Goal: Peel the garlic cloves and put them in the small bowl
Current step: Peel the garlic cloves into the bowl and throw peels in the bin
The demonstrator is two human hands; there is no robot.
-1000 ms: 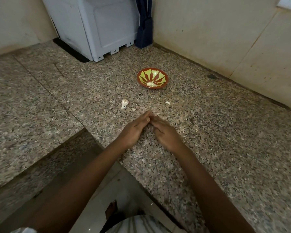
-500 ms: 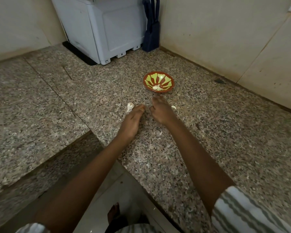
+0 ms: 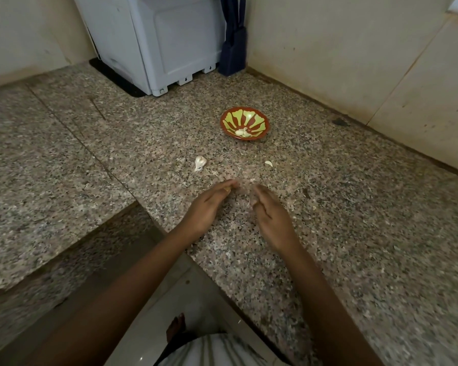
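- Head view: the left hand (image 3: pixel 209 210) pinches a small yellowish piece (image 3: pixel 227 189) at its fingertips (clove or skin, too blurred to say).
- The right hand (image 3: pixel 274 217) is near it, not touching; I cannot tell its grip through the motion blur.
- The small bowl (image 3: pixel 261 120) sits farther back on the granite countertop (image 3: pixel 354 233), holding peeled cloves (image 3: pixel 241 132).
- An unpeeled garlic clove (image 3: pixel 200 163) and a pale scrap (image 3: pixel 269 163) lie between bowl and hands.

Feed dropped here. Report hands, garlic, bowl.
Left hand pinches a small piece, right hand open. Peeled cloves in small bowl; one unpeeled clove on counter. Path to bowl unblocked.
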